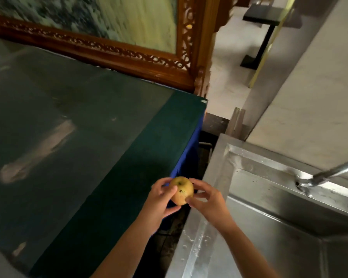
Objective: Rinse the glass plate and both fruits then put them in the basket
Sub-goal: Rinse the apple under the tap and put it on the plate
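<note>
Green tabletop [72, 121], carved wooden frame [117, 55], pale floor [227, 81]

Both hands held a yellow apple [181, 190] over the gap between a green table [84, 137] and a steel sink [269, 217] (its rim wet). The left hand [159, 203] and right hand [206, 199] gripped opposite sides. A tap [329, 173] reached over the basin.

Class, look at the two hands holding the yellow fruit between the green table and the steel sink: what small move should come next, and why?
Probably carry the yellow fruit rightward, under the tap over the sink. Both the left hand and right hand hold it, short of the basin.
</note>
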